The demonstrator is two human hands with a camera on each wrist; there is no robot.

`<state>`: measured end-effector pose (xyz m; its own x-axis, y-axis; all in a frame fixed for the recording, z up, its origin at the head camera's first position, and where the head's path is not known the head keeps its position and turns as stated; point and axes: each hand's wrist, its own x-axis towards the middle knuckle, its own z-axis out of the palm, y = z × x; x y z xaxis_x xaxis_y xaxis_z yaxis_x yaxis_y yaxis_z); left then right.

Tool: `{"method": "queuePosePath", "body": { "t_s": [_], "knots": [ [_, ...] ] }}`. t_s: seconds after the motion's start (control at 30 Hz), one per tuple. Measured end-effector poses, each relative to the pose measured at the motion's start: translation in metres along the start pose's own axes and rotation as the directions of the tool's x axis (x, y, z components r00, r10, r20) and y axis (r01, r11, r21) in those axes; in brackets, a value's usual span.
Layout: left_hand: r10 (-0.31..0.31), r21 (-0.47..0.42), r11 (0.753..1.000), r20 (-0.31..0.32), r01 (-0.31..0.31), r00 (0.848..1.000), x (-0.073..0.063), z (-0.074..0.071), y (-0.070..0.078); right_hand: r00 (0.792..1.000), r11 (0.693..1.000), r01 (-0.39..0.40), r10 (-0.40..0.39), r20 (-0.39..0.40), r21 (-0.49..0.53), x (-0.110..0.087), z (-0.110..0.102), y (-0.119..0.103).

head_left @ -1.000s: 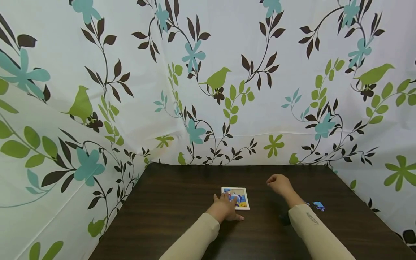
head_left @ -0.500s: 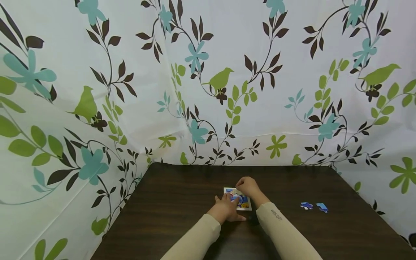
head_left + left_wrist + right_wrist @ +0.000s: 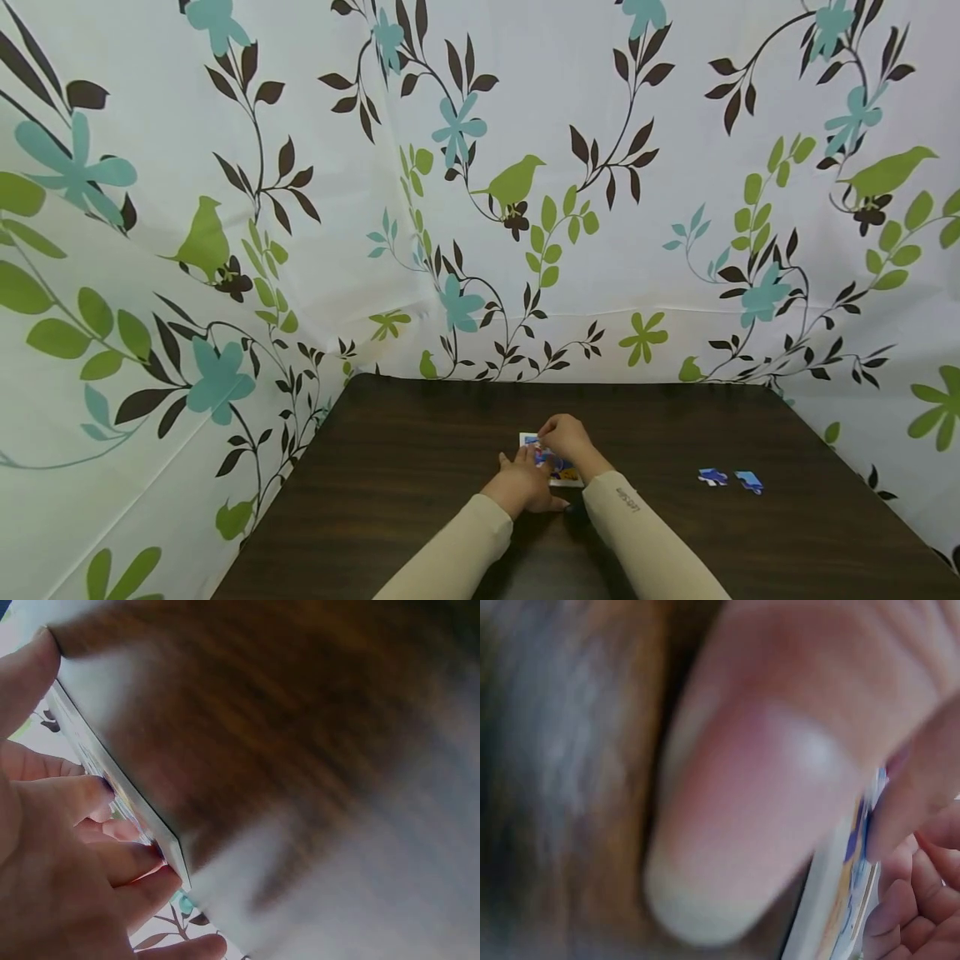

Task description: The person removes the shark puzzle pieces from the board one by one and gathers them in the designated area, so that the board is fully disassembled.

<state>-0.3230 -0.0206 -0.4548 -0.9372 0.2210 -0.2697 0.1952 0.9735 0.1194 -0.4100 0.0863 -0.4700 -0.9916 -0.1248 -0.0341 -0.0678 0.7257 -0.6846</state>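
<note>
A small jigsaw puzzle in a white frame (image 3: 567,478) lies on the dark table, largely covered by both hands. My left hand (image 3: 522,483) rests on its lower left part with fingers spread; in the left wrist view the fingertips touch the puzzle's face beside its pale edge (image 3: 169,838). Over the upper part is my right hand (image 3: 567,437), its fingers bent and the tips drawn together in a pinch. A purple-blue bit of puzzle piece (image 3: 895,760) shows by these fingers in the right wrist view; most of it is hidden. The right thumb (image 3: 742,825) looms large there.
Two loose blue puzzle pieces, one with purple and white (image 3: 712,477) and one lighter (image 3: 749,482), lie on the table (image 3: 420,450) to the right. A white curtain (image 3: 337,250) printed with leaves and birds hangs behind and beside the table.
My right hand has come left from beside the puzzle to above its upper part, then shifted slightly lower. My left hand stays on the puzzle. The loose pieces have come out from behind the right arm.
</note>
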Motion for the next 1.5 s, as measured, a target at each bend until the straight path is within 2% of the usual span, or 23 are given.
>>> {"method": "queuePosePath", "body": {
  "t_s": [0.4,0.63,0.83,1.27,1.5],
  "knots": [
    [0.0,-0.058,0.998,0.039,0.002,0.999,0.003,0.0,-0.003,0.996,0.992,-0.086,0.085,0.01,0.09,0.002,0.005,0.002],
    [-0.026,-0.036,0.999,0.027,0.027,0.999,-0.003,-0.003,-0.002,0.998,0.997,-0.044,0.041,0.046,0.069,0.001,0.01,-0.004],
    [-0.043,-0.024,0.999,0.026,0.044,0.999,-0.004,-0.003,-0.001,0.998,0.998,-0.058,0.058,-0.008,0.002,-0.004,0.011,-0.005],
    [-0.039,-0.033,0.999,0.049,0.04,0.998,-0.003,-0.002,-0.002,0.993,0.99,-0.116,0.118,-0.019,0.084,-0.005,0.016,-0.004],
    [-0.042,-0.027,0.999,0.054,0.043,0.998,-0.002,-0.003,-0.002,0.993,0.988,-0.116,0.116,0.001,0.103,-0.005,0.012,-0.004]
  ]
}}
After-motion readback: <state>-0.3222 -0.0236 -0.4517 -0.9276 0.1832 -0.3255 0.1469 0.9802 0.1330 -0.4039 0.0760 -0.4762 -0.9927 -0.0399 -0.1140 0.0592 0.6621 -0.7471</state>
